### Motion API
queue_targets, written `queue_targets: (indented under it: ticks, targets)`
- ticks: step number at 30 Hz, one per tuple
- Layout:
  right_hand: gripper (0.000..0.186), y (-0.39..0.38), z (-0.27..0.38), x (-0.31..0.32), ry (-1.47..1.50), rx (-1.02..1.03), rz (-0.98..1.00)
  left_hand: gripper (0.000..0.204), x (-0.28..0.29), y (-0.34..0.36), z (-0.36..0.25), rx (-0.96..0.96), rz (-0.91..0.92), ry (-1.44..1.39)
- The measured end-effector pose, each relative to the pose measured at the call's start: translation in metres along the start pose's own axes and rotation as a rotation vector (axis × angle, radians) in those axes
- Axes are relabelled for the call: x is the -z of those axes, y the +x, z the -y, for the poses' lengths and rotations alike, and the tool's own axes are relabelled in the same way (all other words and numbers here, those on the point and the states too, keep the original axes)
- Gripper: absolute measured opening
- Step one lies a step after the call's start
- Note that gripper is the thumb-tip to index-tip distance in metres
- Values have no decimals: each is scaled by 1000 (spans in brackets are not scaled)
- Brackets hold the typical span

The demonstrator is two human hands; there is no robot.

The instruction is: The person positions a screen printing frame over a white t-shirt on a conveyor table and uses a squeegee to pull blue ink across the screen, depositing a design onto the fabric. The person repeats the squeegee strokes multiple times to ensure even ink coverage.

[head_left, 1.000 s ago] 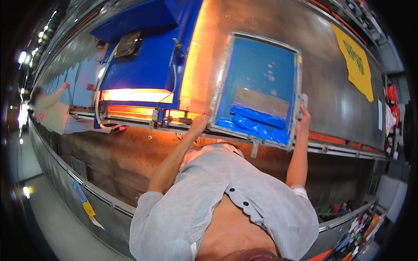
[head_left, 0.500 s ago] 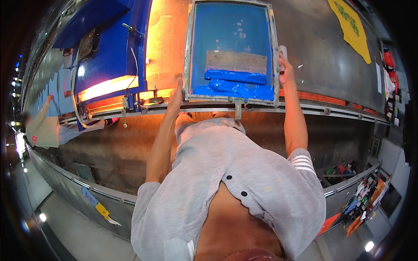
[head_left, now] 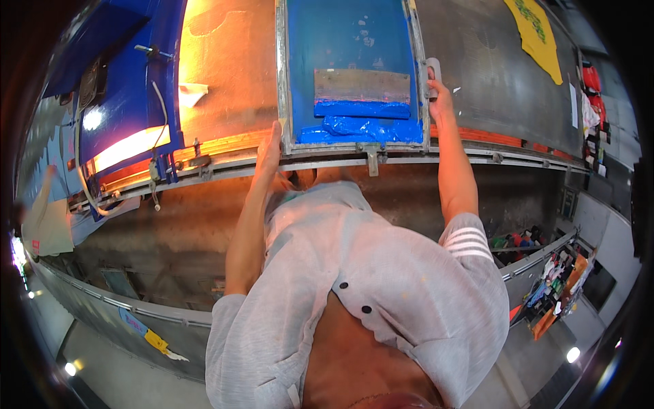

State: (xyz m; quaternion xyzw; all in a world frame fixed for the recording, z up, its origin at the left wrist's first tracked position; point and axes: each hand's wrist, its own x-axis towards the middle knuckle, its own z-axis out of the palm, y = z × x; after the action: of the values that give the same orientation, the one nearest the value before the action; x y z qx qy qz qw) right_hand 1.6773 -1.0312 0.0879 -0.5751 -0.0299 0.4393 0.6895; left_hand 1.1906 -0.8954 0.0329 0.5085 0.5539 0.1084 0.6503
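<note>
Directly before you: frame [head_left: 282,75], over the counter [head_left: 477,82]. Within the frame: squeegee [head_left: 362,86], lying crosswise; paste [head_left: 371,129], on your side of the squeegee. On the frame's near bar: bracket [head_left: 372,161], reaching over the counter's near edge. At its left near corner: your left grip [head_left: 269,151]. On its right side: handle [head_left: 434,68], within your right grip [head_left: 440,102]. Left of the frame, well apart: machine housing [head_left: 129,85]; farther left, co-worker [head_left: 51,225]. Far right, on the counter: cloth [head_left: 535,37].
</note>
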Motion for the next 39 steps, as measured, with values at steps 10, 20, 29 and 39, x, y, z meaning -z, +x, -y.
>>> queue_targets:
  ticks: [10,20,29,39]
  targets:
    - [49,4,4,29,-457,112,3,47,-32,0,-67,-561,-505,695]
    - [54,10,17,37,-374,99,82,63,-217,60,-214,-432,123,1312]
    - [49,18,5,47,-312,173,39,58,-202,58,-212,-382,505,990]
    - [47,16,1,39,-358,238,-16,55,-242,62,-201,-115,610,1127]
